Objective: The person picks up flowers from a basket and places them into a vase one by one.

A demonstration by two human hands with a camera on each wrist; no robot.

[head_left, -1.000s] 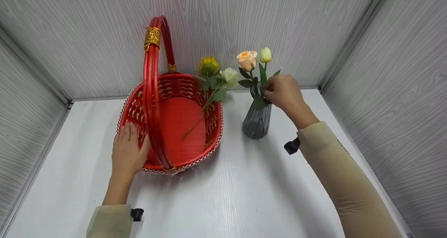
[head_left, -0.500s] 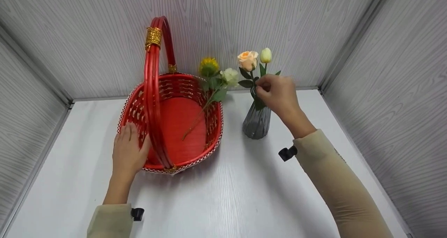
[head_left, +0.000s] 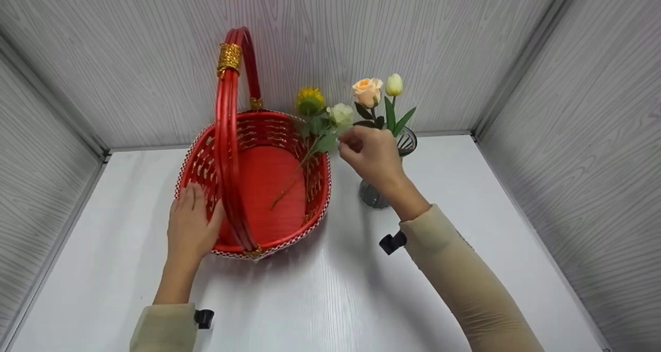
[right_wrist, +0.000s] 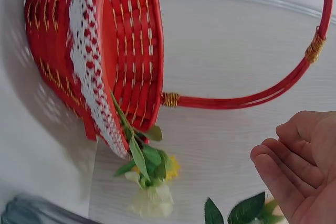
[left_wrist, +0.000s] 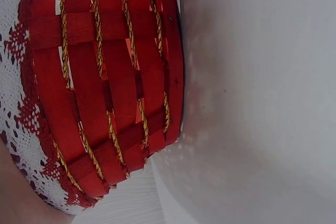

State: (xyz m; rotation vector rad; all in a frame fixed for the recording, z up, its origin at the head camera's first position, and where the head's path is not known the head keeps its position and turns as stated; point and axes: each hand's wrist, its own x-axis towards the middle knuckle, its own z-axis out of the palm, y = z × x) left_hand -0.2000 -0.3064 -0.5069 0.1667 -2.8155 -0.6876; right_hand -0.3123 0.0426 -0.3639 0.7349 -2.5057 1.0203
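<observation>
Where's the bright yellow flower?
In the head view, the yellow flower is at the back right edge of the red basket, just left of the white flower.

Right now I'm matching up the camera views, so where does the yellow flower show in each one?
Head: the yellow flower is above centre, at the basket's far right rim.
Left wrist: not in it.
Right wrist: the yellow flower is at lower middle, partly hidden.
Shared landmark: the basket, which shows in all three views.
</observation>
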